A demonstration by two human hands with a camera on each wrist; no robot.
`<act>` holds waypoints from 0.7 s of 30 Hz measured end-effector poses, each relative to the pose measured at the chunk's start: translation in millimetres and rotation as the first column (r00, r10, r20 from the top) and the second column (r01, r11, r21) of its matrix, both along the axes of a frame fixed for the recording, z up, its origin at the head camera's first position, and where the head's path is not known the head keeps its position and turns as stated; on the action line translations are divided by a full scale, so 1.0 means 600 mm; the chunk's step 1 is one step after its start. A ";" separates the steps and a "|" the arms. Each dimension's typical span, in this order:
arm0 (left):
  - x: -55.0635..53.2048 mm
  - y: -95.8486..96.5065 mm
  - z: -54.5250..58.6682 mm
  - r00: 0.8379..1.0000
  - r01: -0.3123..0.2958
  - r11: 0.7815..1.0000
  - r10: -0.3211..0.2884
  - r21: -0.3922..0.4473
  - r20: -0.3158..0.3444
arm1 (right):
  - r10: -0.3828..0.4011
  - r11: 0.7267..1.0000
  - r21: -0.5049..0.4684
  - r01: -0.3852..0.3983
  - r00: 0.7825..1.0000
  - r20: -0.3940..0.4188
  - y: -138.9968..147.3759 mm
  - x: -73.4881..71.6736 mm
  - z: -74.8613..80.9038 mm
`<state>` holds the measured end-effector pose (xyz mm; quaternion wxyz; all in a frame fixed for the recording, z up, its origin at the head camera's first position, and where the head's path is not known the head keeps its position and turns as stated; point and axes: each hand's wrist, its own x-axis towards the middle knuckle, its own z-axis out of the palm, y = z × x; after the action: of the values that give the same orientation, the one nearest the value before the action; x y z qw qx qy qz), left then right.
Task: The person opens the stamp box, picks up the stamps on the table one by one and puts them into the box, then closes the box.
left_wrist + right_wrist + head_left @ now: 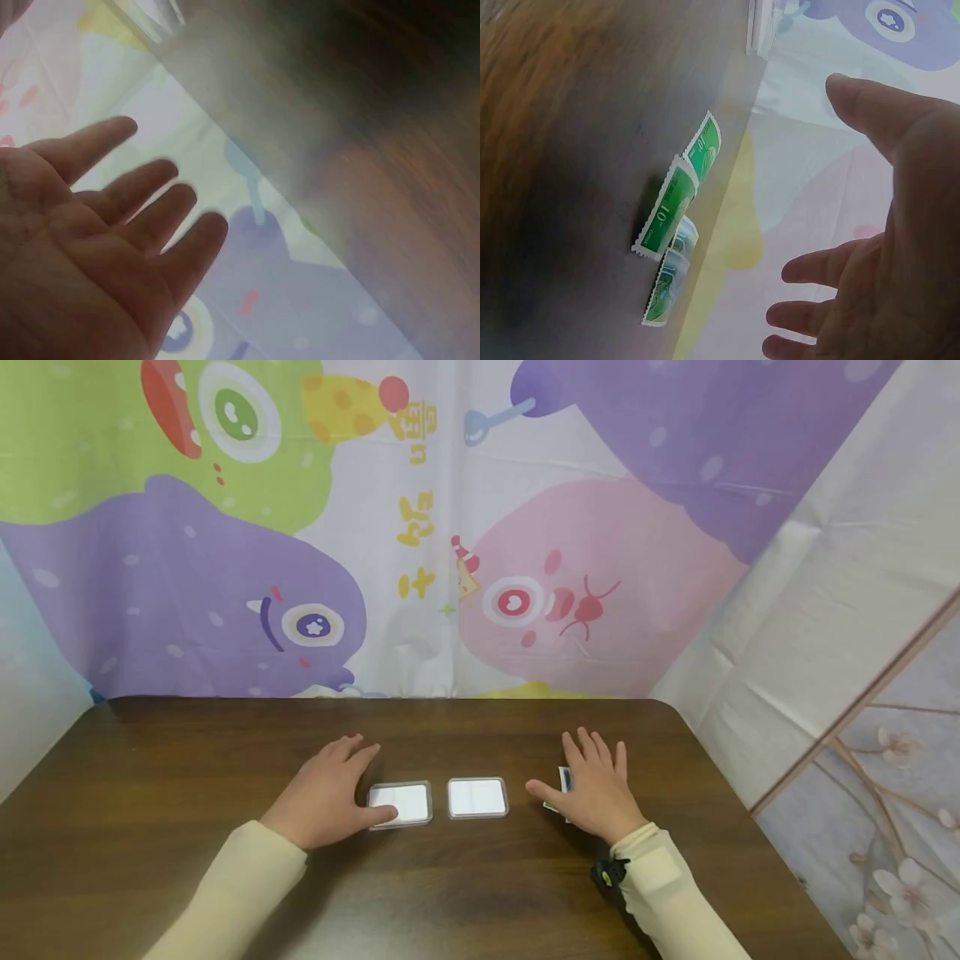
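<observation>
Stamps [667, 210] sit right of centre in the head view, partly hidden by the right hand [595, 789]. They show in the gap between its thumb and first finger, so they lie just left of the palm, toward the middle of the frame. Right hand clearly nearer to them; left hand [321, 797] well apart, left of centre.

Right wrist view: at least four stamps, green and bluish, bunched left of centre with some overlap. Long axis of the bunch slants, upper end leaning right. Hand at right edge there, fingers spread, palm bare, gap seen between fingertips and stamps. Wide, holding nothing.

Left hand also wide, fingers extended, nothing in the palm per left wrist view. Its thumb overlaps the left clear case [414, 800] at centre-left of the head view; touching or just above, cannot tell. Right clear case [477, 797] is just beside it at frame centre, apart, and nearer the right thumb tip than the left one. Both cases: long side across the frame, flat on the worktop [480, 893], white inside. From the right hand, cases and stamps all lie left; right case between left case and stamps.
</observation>
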<state>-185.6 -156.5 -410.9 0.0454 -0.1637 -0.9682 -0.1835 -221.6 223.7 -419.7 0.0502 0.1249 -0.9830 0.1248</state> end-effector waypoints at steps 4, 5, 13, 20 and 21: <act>-0.001 0.013 0.003 0.998 0.055 0.998 -0.054 -0.007 0.024 | 0.026 1.000 -0.015 -0.026 1.000 0.000 0.001 0.000 0.001; -0.002 0.016 0.003 0.997 0.064 0.998 -0.064 -0.010 0.030 | 0.036 0.999 -0.024 -0.036 0.999 0.004 0.000 0.000 0.002; -0.007 0.033 0.003 0.993 0.090 0.995 -0.087 -0.037 0.078 | 0.170 0.985 -0.017 -0.170 0.985 0.031 -0.008 0.002 0.007; -0.008 0.040 0.002 0.993 0.097 0.995 -0.094 -0.035 0.075 | 0.218 0.976 -0.018 -0.217 0.976 0.032 -0.011 0.003 0.008; -0.008 0.040 0.002 0.993 0.099 0.994 -0.096 -0.035 0.073 | 0.222 0.975 -0.016 -0.222 0.974 0.035 -0.012 0.004 0.008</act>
<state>-190.4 -132.3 -410.0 -0.0015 -0.2050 -0.9635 -0.1723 -219.4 216.6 -415.0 0.0188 0.2313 -0.9629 0.1377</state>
